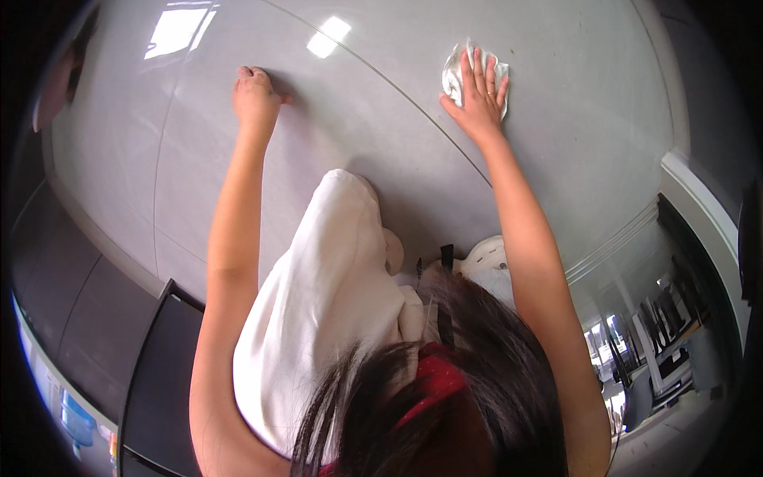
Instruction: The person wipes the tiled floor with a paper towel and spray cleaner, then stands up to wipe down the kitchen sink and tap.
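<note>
My right hand [480, 95] lies flat with its fingers spread, pressing a crumpled white wipe [453, 77] against the glossy grey tiled floor [369, 113]. The edges of the wipe show around the fingers, and a ring is on one finger. Well to the left, my left hand [256, 92] rests on the floor with curled fingers and the thumb sticking out. No object shows in it, though its underside is hidden. My knee, in white trousers [316, 250], is between my two forearms.
A white shoe [486, 256] shows beside my right forearm. Lower left stands a black piece of furniture [161, 369], with a blue water bottle [77, 423] beyond. At right, a shiny dark panel [644, 352] mirrors the room. A dark tile joint [411, 101] crosses the floor.
</note>
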`<action>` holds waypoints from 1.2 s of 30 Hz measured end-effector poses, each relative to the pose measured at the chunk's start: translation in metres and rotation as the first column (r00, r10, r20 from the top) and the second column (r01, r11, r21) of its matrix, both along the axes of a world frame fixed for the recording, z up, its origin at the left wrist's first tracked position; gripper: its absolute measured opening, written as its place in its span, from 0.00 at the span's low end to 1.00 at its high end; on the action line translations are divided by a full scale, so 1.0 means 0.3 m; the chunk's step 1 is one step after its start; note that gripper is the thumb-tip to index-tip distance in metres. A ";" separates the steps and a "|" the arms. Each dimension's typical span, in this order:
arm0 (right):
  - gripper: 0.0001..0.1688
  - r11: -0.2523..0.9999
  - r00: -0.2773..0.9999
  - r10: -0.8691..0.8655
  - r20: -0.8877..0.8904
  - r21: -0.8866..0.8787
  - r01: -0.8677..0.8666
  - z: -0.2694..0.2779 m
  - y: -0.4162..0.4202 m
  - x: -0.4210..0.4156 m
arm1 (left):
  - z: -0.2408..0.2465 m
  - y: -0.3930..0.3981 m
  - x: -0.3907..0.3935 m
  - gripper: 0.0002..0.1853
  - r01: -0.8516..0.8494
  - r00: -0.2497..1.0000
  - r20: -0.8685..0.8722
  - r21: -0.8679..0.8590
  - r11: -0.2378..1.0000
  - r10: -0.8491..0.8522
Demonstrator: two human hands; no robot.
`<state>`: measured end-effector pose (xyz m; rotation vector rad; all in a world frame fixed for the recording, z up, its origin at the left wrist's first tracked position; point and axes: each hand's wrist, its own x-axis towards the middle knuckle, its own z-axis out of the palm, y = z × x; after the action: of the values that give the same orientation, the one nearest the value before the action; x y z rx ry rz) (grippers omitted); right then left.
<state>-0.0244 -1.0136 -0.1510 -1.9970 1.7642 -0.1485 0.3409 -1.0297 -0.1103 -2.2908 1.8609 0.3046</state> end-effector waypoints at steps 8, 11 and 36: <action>0.53 1.000 1.000 0.006 -0.010 0.004 -0.006 -0.006 -0.002 -0.001 | 0.014 -0.004 -0.004 0.32 -0.018 1.000 -0.002 0.020 1.000 0.018; 0.53 1.000 1.000 -0.009 0.020 -0.014 0.009 0.000 0.002 0.006 | 0.002 -0.008 -0.001 0.36 -0.028 1.000 0.009 0.053 0.998 0.027; 0.56 0.992 0.988 0.109 0.109 -0.072 -0.102 -0.018 -0.123 0.519 | -0.025 0.016 -0.004 0.41 -0.040 0.999 0.023 -0.105 0.994 0.043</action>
<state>0.1313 -1.0503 -0.1565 -2.0811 1.5994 -0.2834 0.3397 -1.0248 -0.1178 -2.3924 1.8606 0.1869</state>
